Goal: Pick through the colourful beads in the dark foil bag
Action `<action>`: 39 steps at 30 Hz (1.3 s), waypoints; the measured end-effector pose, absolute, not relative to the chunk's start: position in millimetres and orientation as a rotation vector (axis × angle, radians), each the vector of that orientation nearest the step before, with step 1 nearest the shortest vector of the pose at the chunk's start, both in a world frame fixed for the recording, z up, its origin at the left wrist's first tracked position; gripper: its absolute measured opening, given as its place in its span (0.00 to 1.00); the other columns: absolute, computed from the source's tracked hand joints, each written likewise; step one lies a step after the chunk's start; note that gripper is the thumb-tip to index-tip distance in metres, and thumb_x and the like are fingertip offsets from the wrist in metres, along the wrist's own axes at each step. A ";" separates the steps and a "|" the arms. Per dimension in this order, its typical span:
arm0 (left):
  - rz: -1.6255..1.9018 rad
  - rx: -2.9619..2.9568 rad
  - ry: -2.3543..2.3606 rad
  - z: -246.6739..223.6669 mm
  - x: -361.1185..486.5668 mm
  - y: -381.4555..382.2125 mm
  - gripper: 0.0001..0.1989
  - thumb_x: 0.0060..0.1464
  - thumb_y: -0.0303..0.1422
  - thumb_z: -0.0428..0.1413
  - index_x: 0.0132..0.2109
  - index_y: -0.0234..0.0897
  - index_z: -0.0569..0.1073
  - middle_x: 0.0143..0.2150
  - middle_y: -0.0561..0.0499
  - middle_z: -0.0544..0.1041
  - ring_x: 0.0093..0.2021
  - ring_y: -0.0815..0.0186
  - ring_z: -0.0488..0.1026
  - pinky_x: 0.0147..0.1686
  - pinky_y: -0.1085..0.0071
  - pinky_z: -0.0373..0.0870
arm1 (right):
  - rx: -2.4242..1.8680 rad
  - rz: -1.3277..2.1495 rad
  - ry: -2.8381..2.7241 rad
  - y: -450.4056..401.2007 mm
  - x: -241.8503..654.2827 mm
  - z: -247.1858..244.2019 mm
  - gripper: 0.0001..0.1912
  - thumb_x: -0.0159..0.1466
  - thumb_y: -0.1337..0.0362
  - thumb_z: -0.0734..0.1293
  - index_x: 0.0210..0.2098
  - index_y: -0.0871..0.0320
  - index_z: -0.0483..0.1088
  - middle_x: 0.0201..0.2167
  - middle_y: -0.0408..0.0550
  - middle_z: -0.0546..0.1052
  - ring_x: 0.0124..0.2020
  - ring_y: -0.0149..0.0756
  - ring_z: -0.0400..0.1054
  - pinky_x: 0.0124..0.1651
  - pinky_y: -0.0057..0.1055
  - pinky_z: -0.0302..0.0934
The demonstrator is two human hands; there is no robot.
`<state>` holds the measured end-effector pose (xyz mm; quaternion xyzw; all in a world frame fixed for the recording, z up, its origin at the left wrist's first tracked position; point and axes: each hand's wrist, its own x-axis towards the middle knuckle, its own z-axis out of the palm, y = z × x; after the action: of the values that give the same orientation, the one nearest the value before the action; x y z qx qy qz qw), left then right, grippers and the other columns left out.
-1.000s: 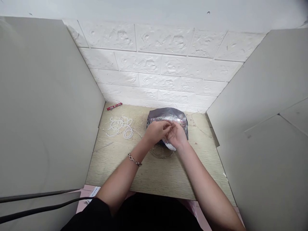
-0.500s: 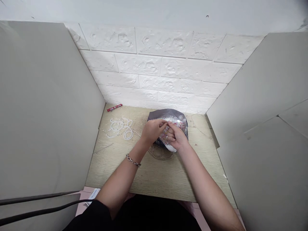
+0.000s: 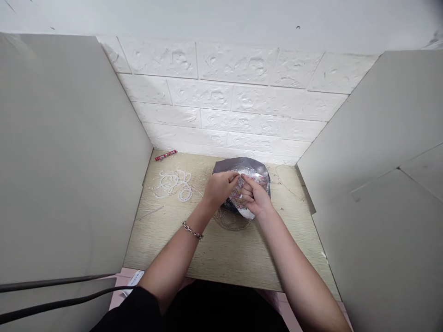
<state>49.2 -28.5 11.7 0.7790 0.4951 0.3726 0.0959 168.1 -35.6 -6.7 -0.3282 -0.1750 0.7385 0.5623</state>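
My left hand (image 3: 221, 186) and my right hand (image 3: 255, 193) meet fingertip to fingertip over a shiny silver-grey bag (image 3: 242, 163). Both are closed in a pinch; what lies between the fingertips is too small to make out. Small multicoloured beads (image 3: 238, 196) show in the bag's opening below my fingers. A ring of clear beaded strand (image 3: 231, 226) lies on the table under the near side of the bag. From the bag's left, a thin beaded strand runs toward a tangle of white bead strings (image 3: 173, 182).
A small red packet (image 3: 166, 155) lies at the back left of the wooden table (image 3: 235, 258). A thin needle-like piece (image 3: 150, 212) rests near the left edge. Grey panels (image 3: 69, 152) close in both sides, with a white brick-pattern wall (image 3: 214, 97) behind.
The view has shifted very slightly. Both hands keep almost the same place and pinch, and nothing on the table has visibly moved.
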 end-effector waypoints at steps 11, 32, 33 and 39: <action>1.031 2.411 1.517 10.5 49.0 -28.4 0.13 0.51 0.36 0.45 0.36 0.39 0.73 0.32 0.50 0.76 0.30 0.69 0.70 0.28 0.76 0.59 | -0.770 1.764 -0.405 -36.5 168.5 -4.5 0.07 0.49 0.68 0.65 0.22 0.59 0.59 0.08 0.29 0.46 0.09 0.18 0.34 0.07 0.15 0.33; 0.968 2.538 1.569 6.5 49.5 -29.0 0.15 0.53 0.37 0.42 0.40 0.41 0.71 0.33 0.51 0.75 0.32 0.69 0.70 0.28 0.76 0.60 | -0.796 1.768 -0.430 -36.3 168.2 -5.9 0.09 0.48 0.66 0.66 0.22 0.58 0.58 0.08 0.29 0.45 0.09 0.18 0.35 0.07 0.16 0.32; 0.960 2.561 1.578 5.9 49.4 -29.0 0.15 0.53 0.38 0.42 0.40 0.41 0.71 0.33 0.50 0.75 0.32 0.69 0.70 0.28 0.76 0.60 | -0.800 1.764 -0.428 -36.3 168.1 -6.0 0.09 0.48 0.66 0.65 0.22 0.58 0.58 0.08 0.29 0.45 0.09 0.18 0.35 0.07 0.16 0.32; 0.922 2.703 1.633 2.3 47.8 -30.0 0.17 0.54 0.39 0.39 0.42 0.43 0.70 0.30 0.51 0.74 0.28 0.71 0.69 0.22 0.77 0.56 | -0.823 1.773 -0.436 -36.1 168.3 -6.6 0.08 0.48 0.66 0.65 0.23 0.58 0.59 0.07 0.29 0.46 0.09 0.18 0.34 0.07 0.16 0.32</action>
<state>47.8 -30.0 2.3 0.8194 0.4950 0.2793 -0.0742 168.3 -36.1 -6.6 -0.3461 -0.1834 0.7455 0.5393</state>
